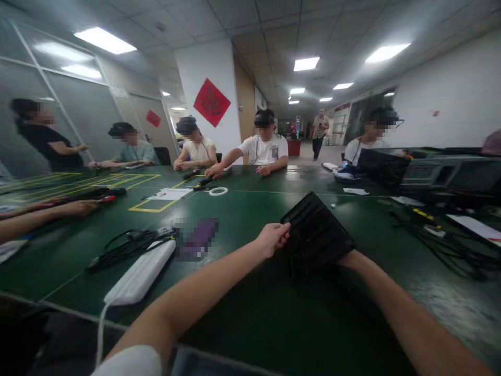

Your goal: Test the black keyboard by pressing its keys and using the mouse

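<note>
A flat black ribbed panel, like a keyboard or tray, is lifted at a tilt over the green table. My left hand pinches its left edge, fingers closed on it. My right hand is hidden behind the panel's lower right corner; only my right forearm shows running up to it, so the grip itself cannot be seen.
A white power strip and black cables lie at the left. A purple blurred object sits beside them. Tangled wires and black equipment fill the right. Several seated people work at the far side; another person's arm rests at left.
</note>
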The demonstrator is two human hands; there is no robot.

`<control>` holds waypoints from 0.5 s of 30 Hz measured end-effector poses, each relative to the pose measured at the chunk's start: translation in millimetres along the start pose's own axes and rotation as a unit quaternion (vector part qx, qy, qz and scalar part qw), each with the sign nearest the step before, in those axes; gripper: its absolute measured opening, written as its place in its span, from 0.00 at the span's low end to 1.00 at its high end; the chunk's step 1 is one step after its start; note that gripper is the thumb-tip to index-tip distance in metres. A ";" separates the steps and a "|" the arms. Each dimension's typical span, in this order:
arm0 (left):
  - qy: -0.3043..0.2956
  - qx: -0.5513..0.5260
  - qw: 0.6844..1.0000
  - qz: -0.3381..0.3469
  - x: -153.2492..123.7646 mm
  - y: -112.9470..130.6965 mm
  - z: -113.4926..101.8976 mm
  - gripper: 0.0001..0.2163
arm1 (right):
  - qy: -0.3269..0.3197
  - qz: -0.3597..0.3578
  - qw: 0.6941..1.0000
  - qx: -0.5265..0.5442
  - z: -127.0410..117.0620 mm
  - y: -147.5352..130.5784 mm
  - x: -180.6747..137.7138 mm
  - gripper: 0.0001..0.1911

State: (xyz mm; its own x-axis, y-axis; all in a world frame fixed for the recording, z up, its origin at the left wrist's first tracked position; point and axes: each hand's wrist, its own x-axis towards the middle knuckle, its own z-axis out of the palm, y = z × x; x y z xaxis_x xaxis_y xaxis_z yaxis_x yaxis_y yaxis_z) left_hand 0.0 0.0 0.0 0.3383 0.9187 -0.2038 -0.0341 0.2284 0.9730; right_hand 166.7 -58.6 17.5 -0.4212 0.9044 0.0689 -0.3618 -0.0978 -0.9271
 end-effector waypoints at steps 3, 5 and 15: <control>-0.013 -0.002 1.000 0.016 -2.0 0.6 3.6 0.09 | 0.005 -0.004 1.000 -0.005 -7.5 8.1 1.0 0.11; -0.012 0.019 0.999 0.031 -2.3 -0.5 4.9 0.06 | 0.013 -0.009 0.999 -0.032 -12.8 11.9 1.1 0.11; 0.082 0.309 0.916 0.243 3.9 -19.0 2.9 0.07 | 0.075 -0.065 0.975 -0.201 -43.6 23.1 0.9 0.13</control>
State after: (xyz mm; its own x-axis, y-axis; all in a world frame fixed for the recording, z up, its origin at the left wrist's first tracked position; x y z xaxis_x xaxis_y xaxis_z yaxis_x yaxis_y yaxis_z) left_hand 4.7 -1.6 -19.0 0.2775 0.9112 0.3045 0.4127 -0.3993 0.8187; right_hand 194.2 -42.0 -20.0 -0.2554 0.9520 0.1689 -0.0365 0.1651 -0.9856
